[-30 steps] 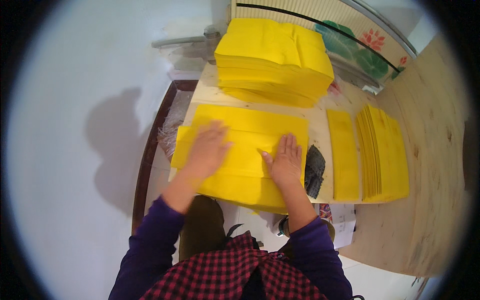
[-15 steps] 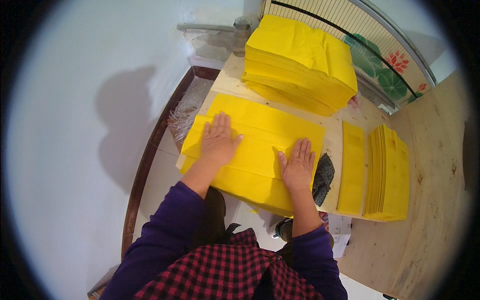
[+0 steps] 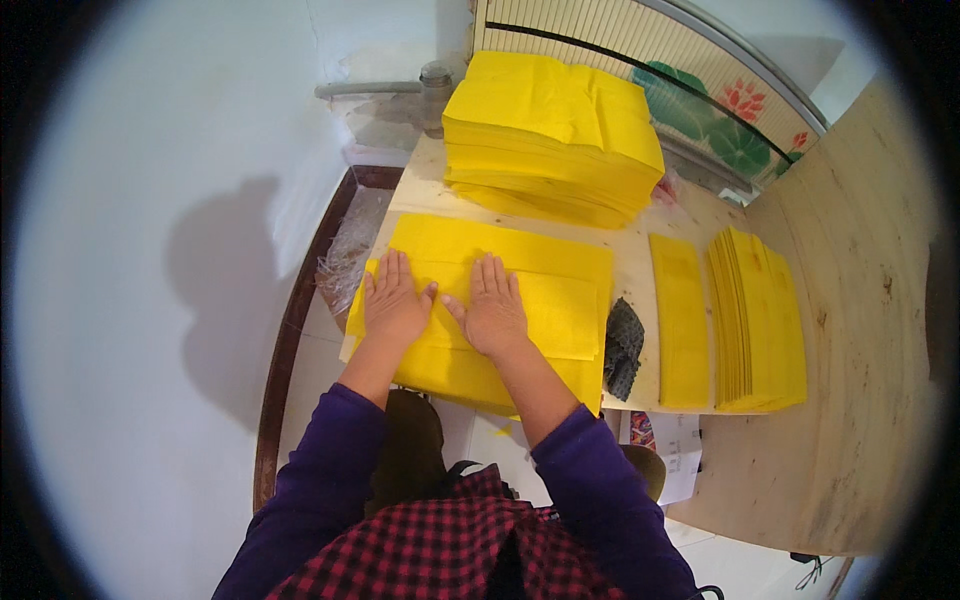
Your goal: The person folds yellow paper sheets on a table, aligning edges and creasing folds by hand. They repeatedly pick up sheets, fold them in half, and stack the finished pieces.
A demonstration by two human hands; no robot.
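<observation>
A folded strip of yellow paper (image 3: 555,310) lies across a stack of larger yellow sheets (image 3: 480,236) at the near edge of the wooden table. My left hand (image 3: 396,310) rests flat on the left part of the strip, fingers stretched forward. Close beside it, my right hand (image 3: 492,312) lies flat near the strip's middle, palm down. Neither hand grips anything. Just right of the stack is a dark grey crumpled cloth-like piece (image 3: 623,348) with a bumpy surface.
A tall yellow paper stack (image 3: 550,130) stands at the back of the table (image 3: 432,178). To the right are a single folded yellow strip (image 3: 682,320) and a row of folded yellow pieces (image 3: 757,325). A glass jar (image 3: 435,98) stands by the wall; a wooden panel (image 3: 850,330) rises at right.
My right hand has slid left along the strip, toward my left hand. Both hands stay flat on the paper. The whole view has shifted slightly.
</observation>
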